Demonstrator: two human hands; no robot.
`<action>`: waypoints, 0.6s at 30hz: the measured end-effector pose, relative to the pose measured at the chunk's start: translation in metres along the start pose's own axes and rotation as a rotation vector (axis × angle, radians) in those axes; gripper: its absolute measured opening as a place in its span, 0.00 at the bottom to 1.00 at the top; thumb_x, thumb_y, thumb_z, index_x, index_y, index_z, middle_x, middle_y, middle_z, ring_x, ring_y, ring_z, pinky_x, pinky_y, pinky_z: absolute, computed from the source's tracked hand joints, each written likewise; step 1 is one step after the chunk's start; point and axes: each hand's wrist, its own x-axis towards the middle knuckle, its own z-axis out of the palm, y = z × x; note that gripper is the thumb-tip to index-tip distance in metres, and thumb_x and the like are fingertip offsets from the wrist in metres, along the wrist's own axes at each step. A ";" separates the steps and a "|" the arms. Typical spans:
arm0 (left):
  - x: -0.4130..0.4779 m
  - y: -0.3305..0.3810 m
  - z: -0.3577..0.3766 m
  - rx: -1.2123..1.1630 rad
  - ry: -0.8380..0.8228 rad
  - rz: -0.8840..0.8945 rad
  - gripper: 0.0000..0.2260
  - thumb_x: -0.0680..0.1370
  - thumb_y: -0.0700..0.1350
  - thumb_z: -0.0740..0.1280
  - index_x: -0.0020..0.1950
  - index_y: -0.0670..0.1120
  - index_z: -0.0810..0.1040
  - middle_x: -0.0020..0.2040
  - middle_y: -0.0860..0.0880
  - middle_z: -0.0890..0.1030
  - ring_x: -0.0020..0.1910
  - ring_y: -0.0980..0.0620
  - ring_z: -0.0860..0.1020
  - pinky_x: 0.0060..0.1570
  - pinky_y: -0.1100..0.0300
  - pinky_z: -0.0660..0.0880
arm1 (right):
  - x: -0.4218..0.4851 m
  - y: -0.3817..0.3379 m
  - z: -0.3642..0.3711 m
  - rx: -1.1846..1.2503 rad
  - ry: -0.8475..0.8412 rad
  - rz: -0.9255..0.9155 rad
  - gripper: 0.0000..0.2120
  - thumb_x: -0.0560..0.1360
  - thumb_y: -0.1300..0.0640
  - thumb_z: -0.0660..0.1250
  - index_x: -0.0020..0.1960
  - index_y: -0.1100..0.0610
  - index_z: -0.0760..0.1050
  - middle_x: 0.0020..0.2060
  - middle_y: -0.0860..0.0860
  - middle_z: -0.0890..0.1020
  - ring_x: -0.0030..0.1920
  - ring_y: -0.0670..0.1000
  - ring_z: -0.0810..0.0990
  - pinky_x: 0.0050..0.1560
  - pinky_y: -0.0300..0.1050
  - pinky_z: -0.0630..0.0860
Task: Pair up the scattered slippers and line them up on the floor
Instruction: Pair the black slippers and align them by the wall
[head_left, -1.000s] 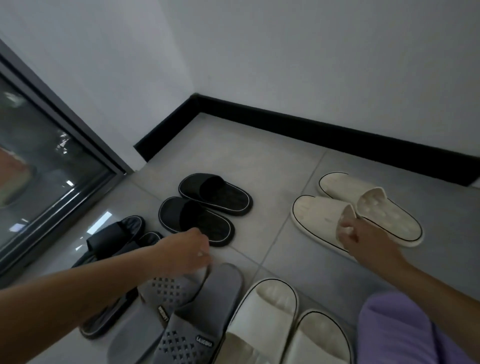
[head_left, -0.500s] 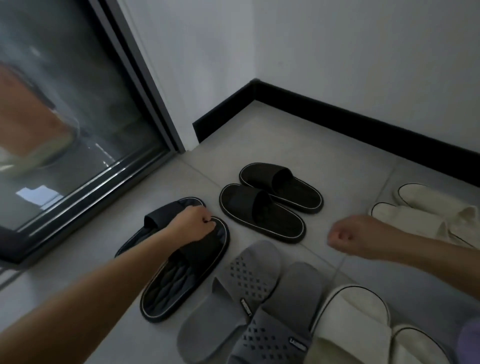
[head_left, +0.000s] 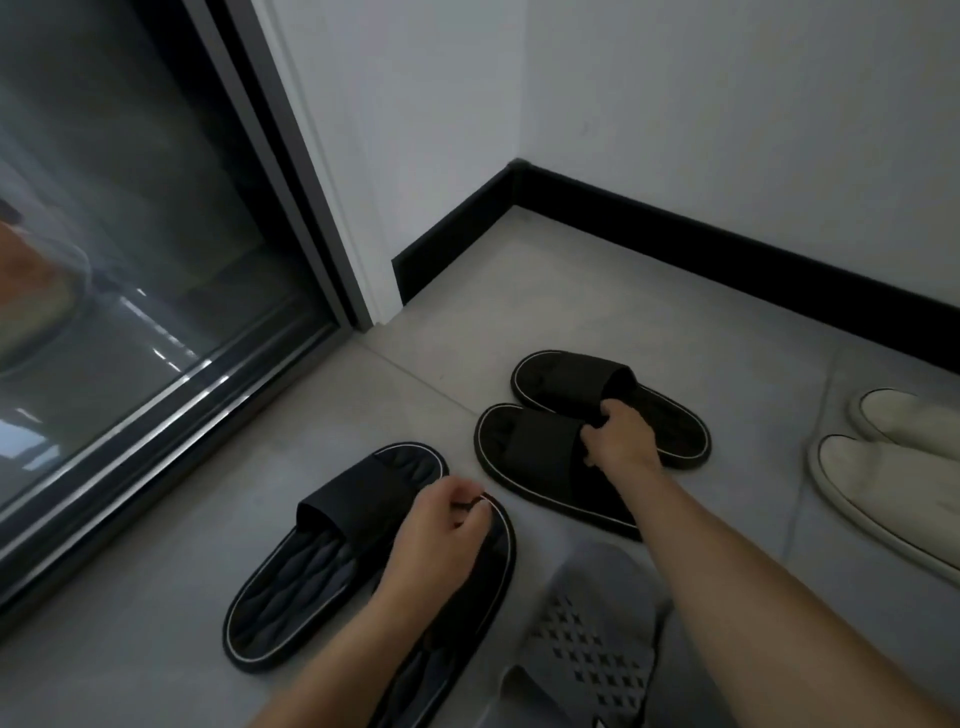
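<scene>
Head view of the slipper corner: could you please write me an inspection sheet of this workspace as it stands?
Surface: grey tiled floor, joints visible.
Job's things: trimmed dark pair side by side; quilted dark pair side by side, nearer the door; grey perforated slipper at the bottom edge; cream slippers at the right edge, partly cut off.
Clutter: nothing seen.
Hands: left hand pinches the rim of the quilted slipper nearer the trimmed pair; right hand grips the trimmed dark pair by the straps.
Cables: nothing seen.
Surroundings: glass sliding door at left, white wall, black skirting board.
</scene>
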 end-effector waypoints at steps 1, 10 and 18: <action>-0.002 -0.008 -0.003 -0.026 0.022 -0.017 0.05 0.77 0.47 0.66 0.51 0.55 0.75 0.49 0.56 0.79 0.45 0.62 0.78 0.45 0.67 0.74 | 0.003 0.001 0.001 -0.029 0.053 -0.016 0.17 0.75 0.58 0.62 0.63 0.58 0.70 0.59 0.59 0.78 0.53 0.60 0.80 0.56 0.52 0.76; 0.034 0.003 0.032 -0.017 -0.013 0.081 0.08 0.77 0.44 0.66 0.53 0.53 0.72 0.52 0.56 0.76 0.47 0.59 0.76 0.46 0.69 0.71 | 0.033 0.026 -0.076 -0.009 0.320 0.076 0.20 0.78 0.62 0.57 0.70 0.60 0.65 0.65 0.62 0.73 0.63 0.62 0.72 0.64 0.50 0.69; 0.047 0.000 0.017 -0.088 0.144 0.031 0.05 0.75 0.40 0.66 0.47 0.51 0.76 0.43 0.52 0.79 0.37 0.57 0.76 0.44 0.59 0.74 | -0.037 0.004 -0.034 -0.088 -0.053 -0.272 0.20 0.74 0.53 0.67 0.64 0.56 0.71 0.56 0.56 0.78 0.53 0.54 0.78 0.55 0.45 0.71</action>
